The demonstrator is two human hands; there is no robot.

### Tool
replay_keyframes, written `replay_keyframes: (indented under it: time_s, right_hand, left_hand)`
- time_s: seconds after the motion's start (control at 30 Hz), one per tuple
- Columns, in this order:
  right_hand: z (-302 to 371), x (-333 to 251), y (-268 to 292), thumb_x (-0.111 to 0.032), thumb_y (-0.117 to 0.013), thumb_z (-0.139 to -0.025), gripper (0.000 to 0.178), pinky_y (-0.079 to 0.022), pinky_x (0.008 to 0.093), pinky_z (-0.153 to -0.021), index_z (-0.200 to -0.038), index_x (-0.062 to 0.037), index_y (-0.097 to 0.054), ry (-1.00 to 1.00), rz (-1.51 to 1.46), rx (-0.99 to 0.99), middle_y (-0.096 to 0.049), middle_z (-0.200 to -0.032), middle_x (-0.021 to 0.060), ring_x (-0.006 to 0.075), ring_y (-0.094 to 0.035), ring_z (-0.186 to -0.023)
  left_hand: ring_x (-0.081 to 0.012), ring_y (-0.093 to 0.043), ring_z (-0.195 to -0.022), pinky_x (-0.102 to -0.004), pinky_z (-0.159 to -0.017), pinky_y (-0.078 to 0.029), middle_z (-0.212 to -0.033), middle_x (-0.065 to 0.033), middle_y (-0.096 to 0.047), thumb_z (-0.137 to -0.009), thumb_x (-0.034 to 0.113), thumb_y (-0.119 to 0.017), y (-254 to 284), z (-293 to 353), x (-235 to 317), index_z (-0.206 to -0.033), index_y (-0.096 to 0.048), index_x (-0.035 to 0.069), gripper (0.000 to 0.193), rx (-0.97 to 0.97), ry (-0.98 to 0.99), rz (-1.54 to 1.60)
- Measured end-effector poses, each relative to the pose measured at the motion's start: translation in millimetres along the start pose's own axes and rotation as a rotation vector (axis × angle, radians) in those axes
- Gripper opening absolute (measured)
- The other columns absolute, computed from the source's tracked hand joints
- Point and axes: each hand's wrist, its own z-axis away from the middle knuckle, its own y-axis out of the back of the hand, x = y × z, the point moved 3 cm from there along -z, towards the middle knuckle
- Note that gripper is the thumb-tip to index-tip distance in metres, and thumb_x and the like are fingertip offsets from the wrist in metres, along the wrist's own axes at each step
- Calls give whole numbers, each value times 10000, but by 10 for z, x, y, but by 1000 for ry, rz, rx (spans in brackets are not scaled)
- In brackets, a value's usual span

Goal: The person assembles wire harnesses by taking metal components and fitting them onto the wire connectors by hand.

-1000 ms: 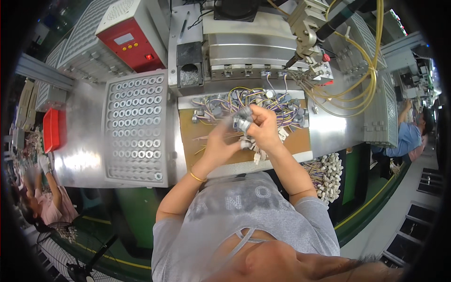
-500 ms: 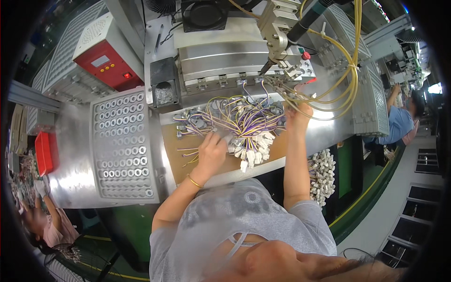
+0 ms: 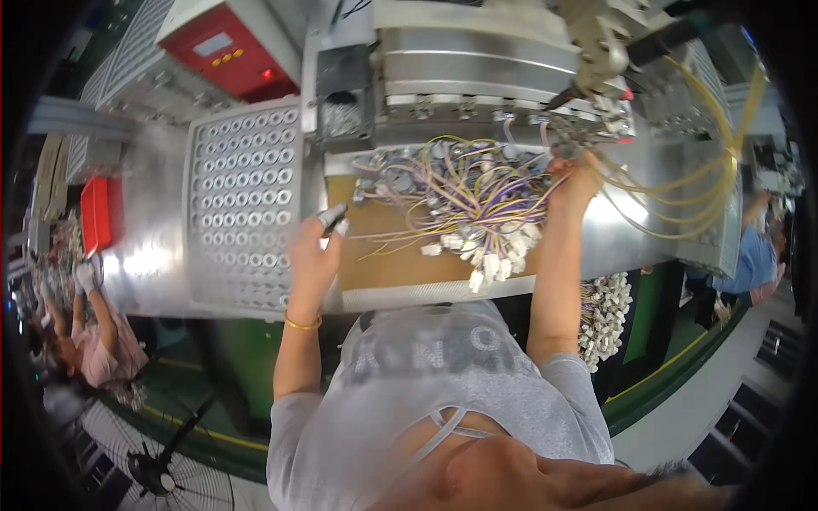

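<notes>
Wires [image 3: 477, 192] in yellow and purple lie in a tangled heap across the far half of the brown work board [image 3: 400, 255], their white plug ends [image 3: 494, 260] spilling toward my side and their small round metal parts along the far edge. My right hand [image 3: 575, 175] is stretched out to the far right corner of that heap, at the foot of the grey machine [image 3: 477, 60]; it touches the wires there, but the blur keeps me from telling whether my fingers are closed on anything. My left hand [image 3: 315, 251] rests at the left edge of the board, just beside the perforated metal tray [image 3: 243, 204]. Its taped fingertips [image 3: 334, 217] lie close together and point away from me, with nothing clamped between them that I can make out. Yellow hoses [image 3: 682, 196] loop off to the right of the machine, and a red control box [image 3: 226, 51] sits beyond the tray. A bunch of white connectors [image 3: 605, 315] hangs below the bench edge by my right elbow.
</notes>
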Motion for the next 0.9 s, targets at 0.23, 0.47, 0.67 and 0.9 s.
replay_keyframes:
  time_s: [0.23, 0.47, 0.67, 0.9]
  right_hand:
    - [51, -14, -203, -187, -487, -824, 165, -462, 229, -476, -914, -56, -533, 17, 94, -111, -598, -744, 98, 163, -567, -564]
    - [-124, 15, -123, -70, -466, -832, 141, -510, 260, -542, -902, 21, -547, 75, -4, -308, -604, -796, 134, 219, -608, -689]
    - [-73, -180, -13, -113, -509, -818, 168, -490, 272, -511, -885, 39, -533, 187, 325, -273, -584, -704, 99, 214, -608, -576]
    - [1000, -350, 9, -26, -537, -744, 177, -450, 216, -494, -899, 30, -600, 516, 838, -393, -595, -775, 78, 129, -571, -572]
  left_hand:
    - [-47, -546, -678, -192, -607, -442, -846, -57, -641, -784, 38, -581, -5, 71, -371, -994, -613, 16, 213, -104, 171, 79]
    - [-241, -500, -723, -318, -649, -416, -867, -89, -580, -694, 56, -619, -80, 196, -243, -962, -625, 63, 268, -122, -268, -343]
    - [-277, -463, -791, -350, -690, -387, -935, -100, -546, -643, 61, -610, -172, 226, -369, -858, -608, 43, 215, -165, -463, -590]
    - [-254, -543, -644, -315, -560, -441, -785, -108, -586, -635, -26, -635, 30, 99, -56, -817, -592, -16, 188, 142, -291, -29]
